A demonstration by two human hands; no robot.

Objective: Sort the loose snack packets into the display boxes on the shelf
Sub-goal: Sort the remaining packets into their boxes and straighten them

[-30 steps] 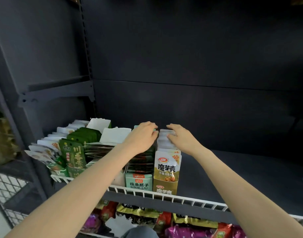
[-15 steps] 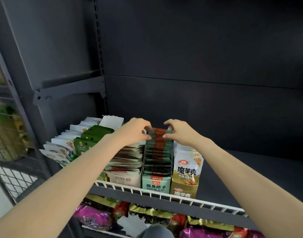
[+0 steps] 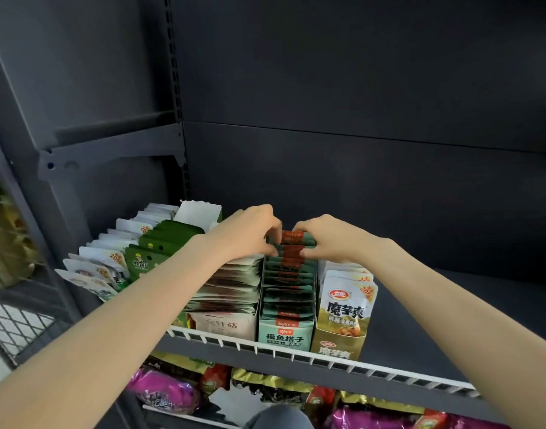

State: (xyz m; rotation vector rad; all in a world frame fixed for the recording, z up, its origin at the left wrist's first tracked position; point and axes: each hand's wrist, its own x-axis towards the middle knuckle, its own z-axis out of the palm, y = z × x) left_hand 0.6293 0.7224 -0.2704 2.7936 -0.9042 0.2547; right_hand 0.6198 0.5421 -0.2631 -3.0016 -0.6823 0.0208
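A teal display box (image 3: 285, 332) stands at the shelf's front, filled with a row of dark green and red snack packets (image 3: 288, 274). My left hand (image 3: 250, 233) and my right hand (image 3: 327, 239) meet over the back of that row, fingers curled and pinching the rearmost packets from either side. A beige box (image 3: 223, 325) of packets stands to its left. A gold box (image 3: 340, 345) of white and gold packets (image 3: 347, 301) stands to its right.
Green packets (image 3: 148, 258) and white packets (image 3: 110, 261) fill the shelf's left end. A white wire rail (image 3: 296, 354) runs along the shelf front. Bare dark shelf (image 3: 451, 311) lies right of the gold box. Purple and gold bags (image 3: 166, 394) lie on the shelf below.
Both hands have closed in from the neighbouring rows onto the back of the green and red packet row and now pinch it. The view has shifted left.
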